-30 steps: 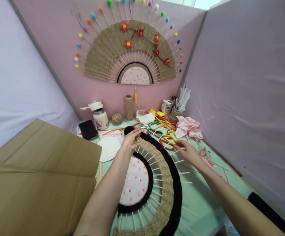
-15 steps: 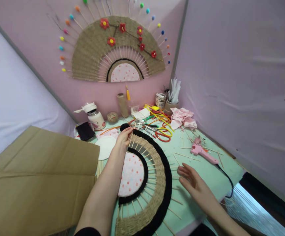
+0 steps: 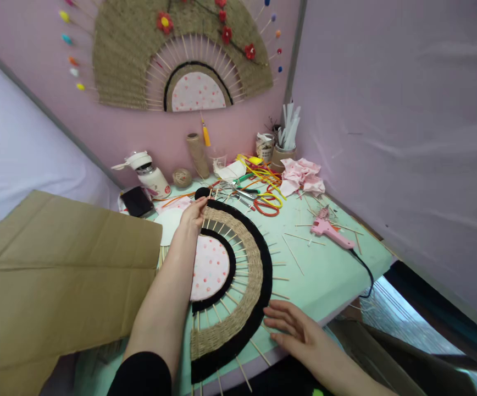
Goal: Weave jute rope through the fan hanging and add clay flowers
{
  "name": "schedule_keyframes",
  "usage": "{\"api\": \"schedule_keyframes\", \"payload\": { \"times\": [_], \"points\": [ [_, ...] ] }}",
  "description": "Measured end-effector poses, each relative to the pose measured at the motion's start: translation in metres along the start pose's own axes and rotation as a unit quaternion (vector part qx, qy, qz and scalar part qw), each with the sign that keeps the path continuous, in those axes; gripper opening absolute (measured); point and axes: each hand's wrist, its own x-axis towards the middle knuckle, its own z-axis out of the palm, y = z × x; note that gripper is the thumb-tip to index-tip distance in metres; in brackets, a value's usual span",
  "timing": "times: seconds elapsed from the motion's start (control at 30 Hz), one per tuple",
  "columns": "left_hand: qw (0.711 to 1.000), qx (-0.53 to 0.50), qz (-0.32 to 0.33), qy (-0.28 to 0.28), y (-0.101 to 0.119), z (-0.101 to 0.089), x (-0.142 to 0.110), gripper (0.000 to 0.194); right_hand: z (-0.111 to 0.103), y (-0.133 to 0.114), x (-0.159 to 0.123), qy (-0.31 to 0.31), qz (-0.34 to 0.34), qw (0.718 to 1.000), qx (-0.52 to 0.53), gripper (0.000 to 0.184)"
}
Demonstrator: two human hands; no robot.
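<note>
A half-round woven fan [image 3: 244, 258] lies on the mint table [image 3: 329, 269], with jute rows, a black rim, thin wooden ribs and a pink dotted centre [image 3: 209, 268]. My left hand [image 3: 191, 215] pinches the fan's far end near a black tip. Close to the table's front edge, my right hand [image 3: 294, 330] lies flat with fingers spread, its fingertips touching the black rim.
A pink glue gun [image 3: 331, 234] with a black cord lies right of the fan among loose sticks. Coloured cords and scissors [image 3: 263, 192], twine, a flask [image 3: 150, 176] and a phone [image 3: 136, 201] crowd the back. Brown cardboard [image 3: 57, 275] covers the left. A finished fan [image 3: 181, 55] hangs on the wall.
My right hand has drawn back from the far rim by the cords along the fan's edge to the near edge. The left hand keeps its hold. The view has tilted down and right.
</note>
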Motion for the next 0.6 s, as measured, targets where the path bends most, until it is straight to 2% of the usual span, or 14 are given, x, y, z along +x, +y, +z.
{"api": "schedule_keyframes", "payload": {
  "times": [0.07, 0.13, 0.17, 0.23, 0.3, 0.37, 0.43, 0.5, 0.53, 0.6],
  "points": [
    [1.000, -0.001, 0.001, 0.004, 0.002, -0.004, 0.001, 0.013, -0.004, 0.005, -0.001, 0.058, -0.037, 0.997, -0.027, 0.046],
    [1.000, -0.004, 0.004, 0.009, 0.004, -0.007, 0.003, 0.013, -0.006, 0.004, -0.002, 0.108, -0.090, 0.983, -0.115, 0.034],
    [1.000, -0.007, 0.006, 0.012, 0.005, -0.009, 0.004, 0.014, -0.006, 0.001, -0.003, 0.113, -0.118, 0.972, -0.171, 0.026],
    [1.000, -0.012, 0.009, 0.017, 0.007, -0.011, 0.005, 0.014, -0.002, -0.006, -0.004, 0.066, -0.175, 0.944, -0.273, 0.016],
    [1.000, -0.016, 0.012, 0.019, 0.008, -0.013, 0.005, 0.014, 0.010, -0.013, -0.002, -0.020, -0.237, 0.910, -0.340, 0.014],
    [1.000, -0.018, 0.014, 0.021, 0.009, -0.015, 0.006, 0.013, 0.028, -0.016, 0.006, -0.100, -0.295, 0.864, -0.395, 0.016],
    [0.999, -0.018, 0.015, 0.024, 0.009, -0.016, 0.005, 0.014, 0.050, -0.015, 0.018, -0.143, -0.346, 0.808, -0.455, 0.020],
    [0.999, -0.017, 0.016, 0.026, 0.008, -0.018, 0.005, 0.015, 0.072, -0.013, 0.031, -0.148, -0.367, 0.752, -0.527, 0.032],
    [0.999, -0.017, 0.016, 0.027, 0.008, -0.018, 0.005, 0.015, 0.082, -0.012, 0.037, -0.128, -0.361, 0.733, -0.562, 0.039],
    [0.999, -0.017, 0.015, 0.030, 0.009, -0.019, 0.004, 0.015, 0.099, -0.009, 0.046, -0.069, -0.328, 0.715, -0.614, 0.056]
  ]
}}
